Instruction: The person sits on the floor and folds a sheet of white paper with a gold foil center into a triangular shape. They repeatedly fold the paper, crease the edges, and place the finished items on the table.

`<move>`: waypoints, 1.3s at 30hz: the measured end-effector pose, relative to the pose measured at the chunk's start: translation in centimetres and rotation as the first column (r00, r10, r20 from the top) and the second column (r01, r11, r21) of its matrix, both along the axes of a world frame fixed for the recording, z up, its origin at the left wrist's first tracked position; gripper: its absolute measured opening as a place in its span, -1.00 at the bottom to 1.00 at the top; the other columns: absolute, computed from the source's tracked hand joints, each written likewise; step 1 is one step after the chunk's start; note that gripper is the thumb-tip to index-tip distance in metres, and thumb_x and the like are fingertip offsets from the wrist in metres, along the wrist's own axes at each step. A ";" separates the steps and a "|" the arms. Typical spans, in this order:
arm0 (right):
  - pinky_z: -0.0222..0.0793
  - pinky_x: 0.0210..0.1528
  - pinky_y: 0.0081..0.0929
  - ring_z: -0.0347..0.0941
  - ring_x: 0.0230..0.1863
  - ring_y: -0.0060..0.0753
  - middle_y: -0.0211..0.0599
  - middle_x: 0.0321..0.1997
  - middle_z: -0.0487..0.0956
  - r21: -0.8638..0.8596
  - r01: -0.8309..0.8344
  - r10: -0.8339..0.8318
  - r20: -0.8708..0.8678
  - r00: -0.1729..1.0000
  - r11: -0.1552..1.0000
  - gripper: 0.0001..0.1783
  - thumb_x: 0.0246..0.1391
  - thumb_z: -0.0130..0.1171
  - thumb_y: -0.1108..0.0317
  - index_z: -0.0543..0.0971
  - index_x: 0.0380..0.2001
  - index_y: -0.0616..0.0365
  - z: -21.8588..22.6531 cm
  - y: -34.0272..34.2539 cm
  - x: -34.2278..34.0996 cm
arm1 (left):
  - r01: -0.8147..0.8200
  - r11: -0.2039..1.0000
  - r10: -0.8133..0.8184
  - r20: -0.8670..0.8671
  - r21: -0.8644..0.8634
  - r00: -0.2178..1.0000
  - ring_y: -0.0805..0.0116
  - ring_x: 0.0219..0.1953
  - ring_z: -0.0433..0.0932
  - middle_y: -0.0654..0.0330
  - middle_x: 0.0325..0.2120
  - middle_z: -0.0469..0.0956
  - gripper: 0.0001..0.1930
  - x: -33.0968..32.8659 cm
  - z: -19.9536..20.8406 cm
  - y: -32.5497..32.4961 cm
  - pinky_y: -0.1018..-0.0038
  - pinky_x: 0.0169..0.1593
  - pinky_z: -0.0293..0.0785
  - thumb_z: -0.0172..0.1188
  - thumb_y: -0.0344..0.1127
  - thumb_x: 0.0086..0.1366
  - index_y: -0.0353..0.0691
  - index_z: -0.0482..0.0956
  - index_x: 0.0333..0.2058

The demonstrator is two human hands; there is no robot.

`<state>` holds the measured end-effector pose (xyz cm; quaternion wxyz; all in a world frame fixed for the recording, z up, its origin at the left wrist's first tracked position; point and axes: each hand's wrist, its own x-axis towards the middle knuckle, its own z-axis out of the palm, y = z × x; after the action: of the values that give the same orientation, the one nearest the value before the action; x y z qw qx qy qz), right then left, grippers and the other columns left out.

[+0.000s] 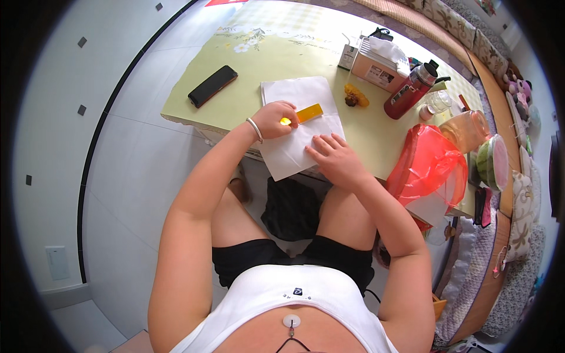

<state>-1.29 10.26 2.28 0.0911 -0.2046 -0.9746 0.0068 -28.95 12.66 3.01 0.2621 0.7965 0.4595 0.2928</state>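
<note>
White sheets of paper [306, 94] lie on the table in front of me, their near corner reaching past the table's edge. My left hand [276, 120], with a pale bangle at its wrist, is closed on a flat, shiny orange-yellow strip [310, 113] over the paper. A bright yellow patch shows by its fingertips; I cannot tell whether it is part of the strip. My right hand [335, 156] rests on the paper's right side, fingers stretched out and palm down, holding nothing.
A black phone [213, 86] lies at the table's left. Toward the right stand a tissue box [379, 70], a red flask [409, 91], a red plastic bag [426, 165], an orange-tinted jar [465, 130] and a cut watermelon [492, 163]. Something yellow-brown [355, 96] lies beyond the paper.
</note>
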 end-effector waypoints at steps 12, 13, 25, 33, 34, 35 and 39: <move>0.40 0.05 -0.25 0.49 0.13 -0.14 -0.15 0.04 0.59 0.051 0.156 -0.145 -0.177 0.974 0.987 -0.88 -0.03 0.24 0.36 0.63 -0.38 0.12 -1.3 0.6 -2.9 | -0.069 0.907 0.293 -0.505 0.415 0.812 -0.18 0.24 0.38 -0.24 0.14 0.46 -0.42 3.3 -1.2 -10.7 0.09 0.29 0.32 0.48 -0.23 -0.08 -0.44 0.59 -0.08; 0.40 0.09 -0.24 0.48 0.16 -0.14 -0.13 0.06 0.59 0.084 0.147 -0.125 -0.223 0.967 0.986 -0.89 -0.03 0.25 0.35 0.64 -0.42 0.12 -0.8 0.7 -3.0 | -0.147 0.901 0.325 -0.410 0.409 0.852 -0.19 0.17 0.43 -0.24 0.12 0.47 -0.57 3.1 -1.1 -11.0 0.08 0.24 0.36 0.39 -0.35 -0.02 -0.39 0.59 -0.14; 0.08 0.48 0.08 0.37 0.24 -0.11 -0.27 0.18 0.54 -0.359 0.053 -0.085 -0.072 0.994 0.932 -0.83 0.15 0.11 0.33 0.65 -0.37 0.12 1.9 5.1 -0.9 | -0.261 0.940 0.324 -0.335 0.218 0.885 -0.15 0.25 0.38 -0.19 0.15 0.47 -0.68 2.1 -0.9 -9.7 -0.16 0.33 0.22 0.25 -0.35 0.16 -0.27 0.58 -0.09; 0.16 0.43 -0.01 0.30 0.37 0.00 -0.18 0.28 0.52 -0.408 0.041 -0.107 -0.141 0.984 0.912 -0.84 0.12 0.27 0.33 0.68 -0.22 0.07 1.9 4.3 1.2 | -0.149 0.957 0.226 -0.315 0.250 0.922 -0.09 0.28 0.41 -0.03 0.16 0.53 -0.67 -0.5 -1.5 -10.4 -0.08 0.37 0.20 0.18 -0.44 0.25 -0.25 0.63 0.01; 0.20 0.41 -0.07 0.31 0.37 -0.01 -0.16 0.25 0.54 -0.495 0.021 -0.127 -0.182 0.975 0.869 -0.82 0.11 0.30 0.33 0.69 -0.20 0.06 1.4 4.7 1.5 | -0.165 0.958 0.230 -0.288 0.234 0.930 -0.08 0.27 0.43 -0.02 0.14 0.55 -0.71 -0.4 -1.6 -10.6 -0.04 0.36 0.23 0.20 -0.42 0.27 -0.26 0.65 -0.03; 0.23 0.38 -0.12 0.32 0.37 -0.02 -0.15 0.22 0.57 -0.575 -0.005 -0.149 -0.220 0.964 0.818 -0.80 0.11 0.33 0.32 0.70 -0.18 0.06 0.4 5.8 1.9 | -0.188 0.952 0.235 -0.185 0.242 0.954 -0.06 0.21 0.47 0.00 0.07 0.58 -0.76 -0.4 -2.1 -10.3 0.02 0.30 0.30 0.21 -0.39 0.27 -0.26 0.67 -0.10; 0.40 0.13 -0.42 0.52 0.11 -0.28 -0.17 0.04 0.66 -0.870 -0.016 -0.410 -0.248 0.878 0.492 -0.70 0.08 0.41 0.31 0.70 -0.15 0.24 -0.8 8.7 1.3 | -0.391 0.919 0.379 0.159 0.053 0.912 0.01 0.01 0.58 0.01 -0.10 0.66 -0.83 -0.6 -3.3 -8.7 0.26 0.11 0.47 0.26 -0.35 0.29 -0.32 0.71 -0.24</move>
<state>0.00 18.92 1.51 0.1887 -0.3291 -0.7674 0.5169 -29.55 3.91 -0.30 0.1983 0.6770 0.5744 0.4152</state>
